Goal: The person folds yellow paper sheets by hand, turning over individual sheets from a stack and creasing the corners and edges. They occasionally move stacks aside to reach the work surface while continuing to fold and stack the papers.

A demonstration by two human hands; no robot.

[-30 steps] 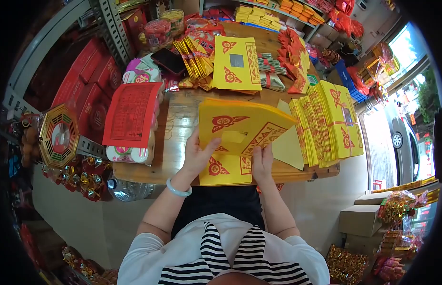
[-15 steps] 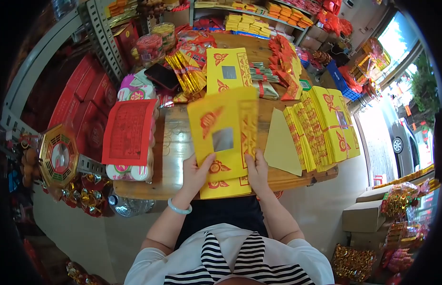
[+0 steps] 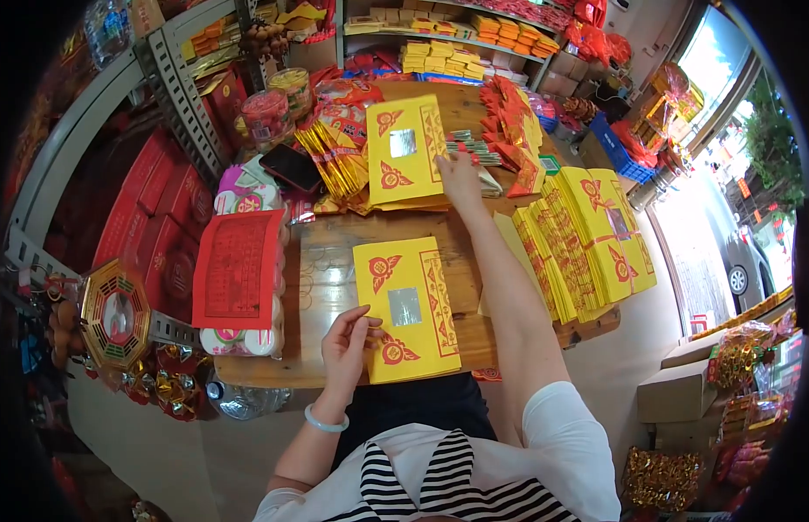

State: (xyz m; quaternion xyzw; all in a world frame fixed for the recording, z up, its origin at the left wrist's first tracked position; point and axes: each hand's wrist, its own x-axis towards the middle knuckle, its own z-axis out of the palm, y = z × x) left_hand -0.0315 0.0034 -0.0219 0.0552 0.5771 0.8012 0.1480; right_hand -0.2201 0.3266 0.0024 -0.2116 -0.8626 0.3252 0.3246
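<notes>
The left hand (image 3: 344, 352), loosely spread, best steadies the near yellow printed papers (image 3: 409, 344) on the table (image 3: 322, 283) lightly, while the right hand (image 3: 461, 184), its grip unclear, should meet the far stack's (image 3: 409, 184) edge without creasing it.

Near yellow papers (image 3: 400, 274) lying flat at the front edge of the wooden table (image 3: 322, 261); far yellow papers (image 3: 409, 174) lying flat beyond, apart from these. Red emblems at left on both, silvery square mid-sheet, red patterned strip at right.
</notes>
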